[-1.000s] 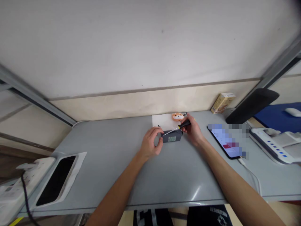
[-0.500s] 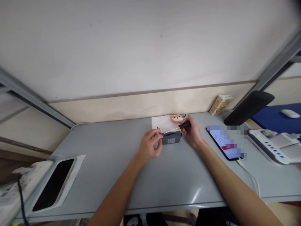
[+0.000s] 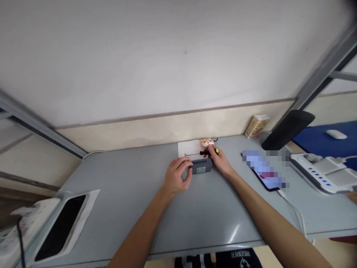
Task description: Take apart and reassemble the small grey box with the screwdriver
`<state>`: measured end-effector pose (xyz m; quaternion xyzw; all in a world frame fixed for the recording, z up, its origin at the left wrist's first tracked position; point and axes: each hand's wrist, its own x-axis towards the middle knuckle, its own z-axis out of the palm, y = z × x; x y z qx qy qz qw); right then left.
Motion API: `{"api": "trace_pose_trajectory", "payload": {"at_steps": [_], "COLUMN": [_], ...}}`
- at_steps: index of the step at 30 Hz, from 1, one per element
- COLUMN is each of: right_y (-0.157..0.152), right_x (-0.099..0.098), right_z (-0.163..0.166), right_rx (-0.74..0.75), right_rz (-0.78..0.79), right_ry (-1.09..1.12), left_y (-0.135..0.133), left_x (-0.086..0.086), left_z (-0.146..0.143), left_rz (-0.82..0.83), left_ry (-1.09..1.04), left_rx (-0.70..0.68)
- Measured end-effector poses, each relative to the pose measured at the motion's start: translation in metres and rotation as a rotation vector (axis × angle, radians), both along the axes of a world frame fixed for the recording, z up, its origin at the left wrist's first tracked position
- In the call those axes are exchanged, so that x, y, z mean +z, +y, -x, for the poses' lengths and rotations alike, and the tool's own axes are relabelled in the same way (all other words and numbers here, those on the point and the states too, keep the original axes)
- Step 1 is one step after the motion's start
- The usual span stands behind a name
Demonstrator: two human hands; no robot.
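A small dark grey box with a slotted vent row and a pale label point(image 3: 202, 167) stands on the table. My left hand point(image 3: 177, 174) is closed around its left end, thumb in front and fingers over the top. Just behind the box, my right hand point(image 3: 219, 159) is closed on a black and yellow screwdriver point(image 3: 205, 152), whose thin shaft points left. The tip is too small to make out. White paper point(image 3: 189, 146) lies behind the box, with several tiny dark pieces on it near my left fingers. An orange and white animal-faced object point(image 3: 206, 143) sits beyond my right hand.
A phone point(image 3: 263, 171) with its cable lies to the right, beside a white charging station point(image 3: 315, 175). A black cylinder point(image 3: 288, 129) and a drink carton point(image 3: 256, 126) stand at the back right. On the left are a dark-screened device point(image 3: 61, 227) and a power strip point(image 3: 41, 216).
The screwdriver and my right hand have shifted left, and the shaft now lies flatter behind the box. My left hand keeps its hold on the box. The camera view has shifted slightly.
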<state>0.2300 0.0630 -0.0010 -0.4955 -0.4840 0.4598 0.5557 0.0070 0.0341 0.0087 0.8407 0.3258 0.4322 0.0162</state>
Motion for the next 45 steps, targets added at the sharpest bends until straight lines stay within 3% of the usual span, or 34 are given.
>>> {"api": "trace_pose_trajectory", "payload": {"at_steps": [6, 10, 14, 20, 36, 45], "right_y": [0.002, 0.004, 0.009, 0.013, 0.01, 0.011], "right_x": [-0.004, -0.005, -0.006, -0.002, 0.004, 0.001], "right_z": [-0.001, -0.004, -0.011, -0.022, -0.029, -0.029], "right_rx": [0.017, -0.053, -0.101, -0.137, -0.216, -0.158], "right_rz": [-0.015, 0.009, 0.086, 0.069, 0.053, 0.022], "right_ry": [-0.002, 0.063, 0.237, 0.575, 0.625, 0.595], "left_y": [0.007, 0.006, 0.003, -0.004, -0.002, -0.006], "left_x": [0.005, 0.01, 0.013, 0.005, -0.002, 0.001], "left_z": [0.011, 0.017, 0.012, -0.011, -0.023, -0.022], "left_rz": [0.01, -0.01, -0.059, -0.106, -0.145, -0.147], "left_ry": [0.023, 0.059, 0.093, 0.125, 0.119, 0.121], "left_rx": [-0.029, 0.045, 0.134, 0.112, 0.111, 0.123]}}
